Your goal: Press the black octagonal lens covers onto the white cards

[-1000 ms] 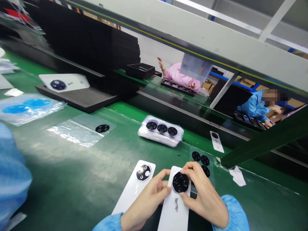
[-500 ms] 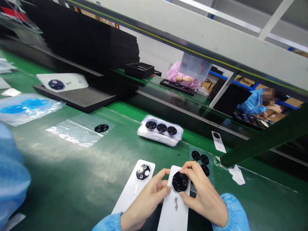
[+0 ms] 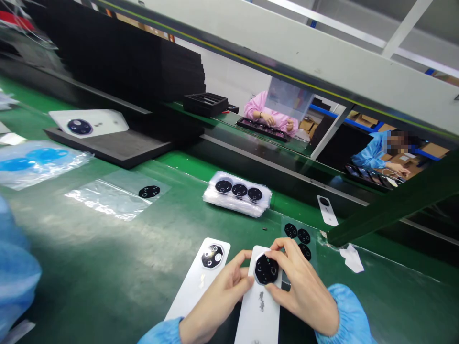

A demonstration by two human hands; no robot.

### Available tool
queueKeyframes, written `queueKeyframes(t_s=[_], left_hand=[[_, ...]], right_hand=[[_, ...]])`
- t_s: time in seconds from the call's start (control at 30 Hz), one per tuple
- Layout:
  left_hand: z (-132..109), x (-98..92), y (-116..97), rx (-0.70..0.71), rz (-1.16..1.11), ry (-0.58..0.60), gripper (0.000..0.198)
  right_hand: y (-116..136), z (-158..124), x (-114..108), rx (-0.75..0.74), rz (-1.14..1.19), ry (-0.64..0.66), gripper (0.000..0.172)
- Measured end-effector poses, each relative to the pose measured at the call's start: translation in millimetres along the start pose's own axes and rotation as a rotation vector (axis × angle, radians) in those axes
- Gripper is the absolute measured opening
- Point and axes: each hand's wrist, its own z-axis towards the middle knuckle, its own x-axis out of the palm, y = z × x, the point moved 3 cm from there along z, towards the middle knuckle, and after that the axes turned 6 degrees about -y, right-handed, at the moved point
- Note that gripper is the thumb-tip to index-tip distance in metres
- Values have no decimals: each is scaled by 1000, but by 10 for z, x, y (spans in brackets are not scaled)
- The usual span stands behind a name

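A white phone back cover (image 3: pixel 257 315) with dark script on it lies low in the middle of the view. My left hand (image 3: pixel 224 291) is closed on its left edge, thumb on the face. Over the cover's upper end sits a black octagonal camera lens piece (image 3: pixel 266 268) with small rings and dots. My right hand (image 3: pixel 301 282) pinches this piece, fingertips at its top and thumb at its lower right edge. Whether the piece lies fully flat is hard to tell. A second white phone back cover (image 3: pixel 191 289) rests to the left, partly behind my left forearm.
A clear sheet with black lens pieces (image 3: pixel 290 231) lies beyond my right hand. Further back is a stack of clear-wrapped lens pieces (image 3: pixel 236 203). A clear bag (image 3: pixel 103 200), a dark foam tray (image 3: pixel 125 155) and a green post (image 3: pixel 390 205) stand around. Two people work beyond.
My hands keep nearly the same hold on the cover and lens piece. The view has shifted slightly. Across the bench, both co-workers' hands have moved.
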Motion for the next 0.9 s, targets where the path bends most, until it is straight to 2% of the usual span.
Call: queueKeyframes(t_s=[0.23,0.67,0.9], left_hand=[[11,-23,56,-8,33,-41,43],[-21,-10,12,-27,64,-75,47],[-43,-27,20,-33,155,-159,40]], right_hand=[[22,5,-8,53,-137,16,35],[9,2,54,102,-108,65,39],[10,5,59,100,-105,61,41]])
